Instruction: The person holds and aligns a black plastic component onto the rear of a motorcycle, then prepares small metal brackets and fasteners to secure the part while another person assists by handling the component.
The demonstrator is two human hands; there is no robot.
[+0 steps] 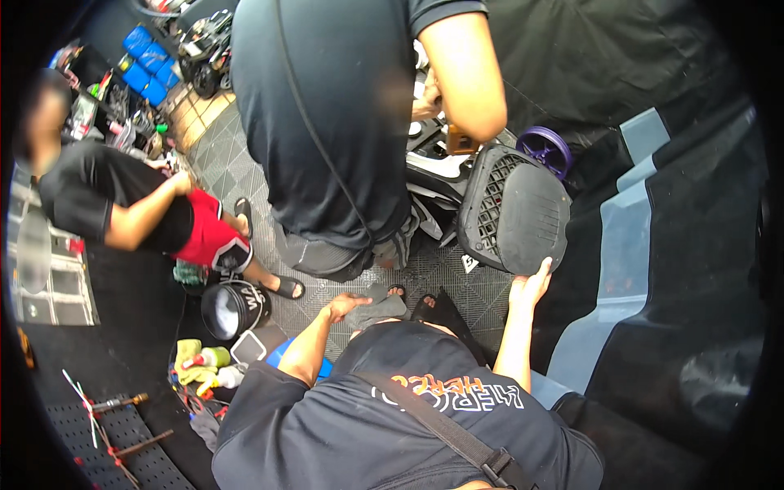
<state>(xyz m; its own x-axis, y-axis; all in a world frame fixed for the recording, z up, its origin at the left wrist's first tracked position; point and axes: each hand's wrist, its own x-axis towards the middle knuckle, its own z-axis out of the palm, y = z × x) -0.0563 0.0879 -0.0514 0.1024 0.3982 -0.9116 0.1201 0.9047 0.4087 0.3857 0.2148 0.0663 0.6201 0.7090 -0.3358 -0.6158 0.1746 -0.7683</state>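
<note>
My right hand (532, 286) is at the near lower edge of a black motorcycle rack plate (527, 216), its fingers against the rim. The plate has a lattice on its left part and a smooth ribbed pad on the right. It sits at the rear of a partly hidden motorcycle (437, 167). In front of my body, my left hand (347, 306) is closed on a grey cloth (382, 309) that hangs over my lap.
One person in a dark shirt (327, 106) bends over the motorcycle ahead; another in red shorts (214, 229) stands left. A black bucket (224, 310), bottles (214, 357) and a yellow cloth (188, 357) lie left. A purple wheel (545, 151) rests behind the plate, near black sheeting (694, 229).
</note>
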